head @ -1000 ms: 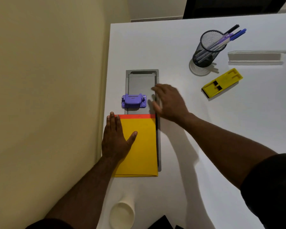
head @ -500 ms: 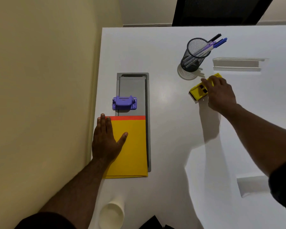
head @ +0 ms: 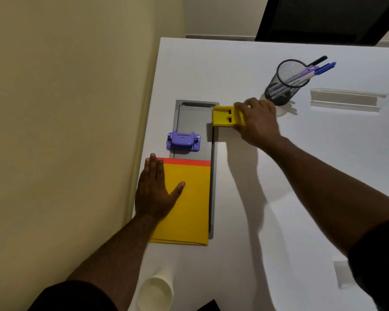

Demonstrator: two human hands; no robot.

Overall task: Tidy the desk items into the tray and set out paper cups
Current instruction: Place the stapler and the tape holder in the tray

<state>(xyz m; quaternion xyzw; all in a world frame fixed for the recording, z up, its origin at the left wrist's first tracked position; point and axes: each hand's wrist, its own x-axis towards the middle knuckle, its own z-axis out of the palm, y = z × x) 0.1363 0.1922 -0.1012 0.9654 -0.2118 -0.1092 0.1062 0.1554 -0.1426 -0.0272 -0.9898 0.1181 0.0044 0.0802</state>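
Note:
A long grey tray (head: pixel 213 176) lies near the left edge of the white desk. A yellow pad with a red top strip (head: pixel 189 205) covers the tray's near half, and my left hand (head: pixel 154 191) rests flat on it. A purple hole punch (head: pixel 183 141) sits in the tray beyond the pad. My right hand (head: pixel 257 122) grips a yellow stapler-like block (head: pixel 224 116) and holds it over the tray's far right corner. A stack of white paper cups (head: pixel 155 288) lies on its side at the desk's near edge.
A black mesh pen holder (head: pixel 283 86) with several pens stands beyond my right hand. A clear acrylic stand (head: pixel 346 99) is at the far right. A beige wall (head: pixel 65 131) runs along the desk's left edge. A white box (head: pixel 344 274) sits by my right sleeve.
My right hand went from the tray to the yellow block on the right, took hold of it, and carried it left to the tray's far corner. My left hand stayed on the pad.

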